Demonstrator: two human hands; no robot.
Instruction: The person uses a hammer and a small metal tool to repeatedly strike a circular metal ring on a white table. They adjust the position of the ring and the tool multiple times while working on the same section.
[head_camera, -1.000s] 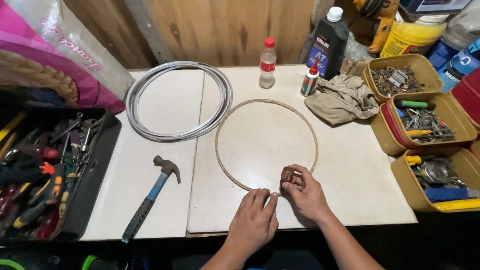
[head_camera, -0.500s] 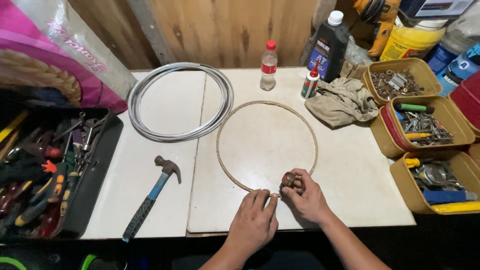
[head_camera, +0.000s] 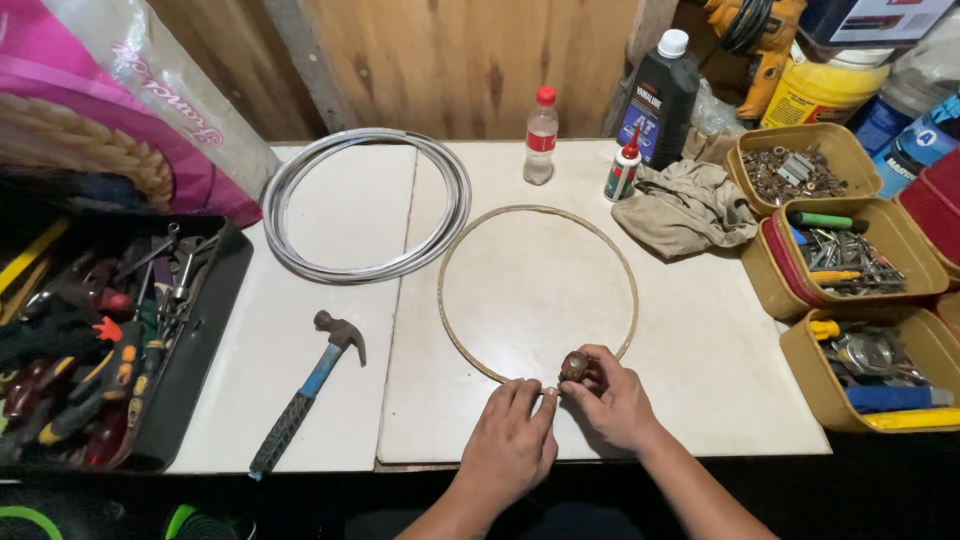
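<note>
A thin tan hoop (head_camera: 470, 240) lies flat on the white table (head_camera: 700, 350). My right hand (head_camera: 612, 398) pinches a small brown rounded piece (head_camera: 574, 366) at the hoop's near edge. My left hand (head_camera: 512, 436) rests beside it, fingertips pressing on the hoop's near rim. A hammer (head_camera: 300, 395) with a blue and black handle lies to the left of my hands.
A grey coil of tubing (head_camera: 300, 262) lies at the back left. A small red-capped bottle (head_camera: 541, 136), a glue bottle (head_camera: 623, 171), a black oil bottle (head_camera: 660, 95) and a rag (head_camera: 685, 208) stand behind. Yellow trays of hardware (head_camera: 840, 260) line the right; a black tool tray (head_camera: 110, 340) sits left.
Both hands stay at the hoop's near edge; the fingers have shifted only slightly around the brown piece.
</note>
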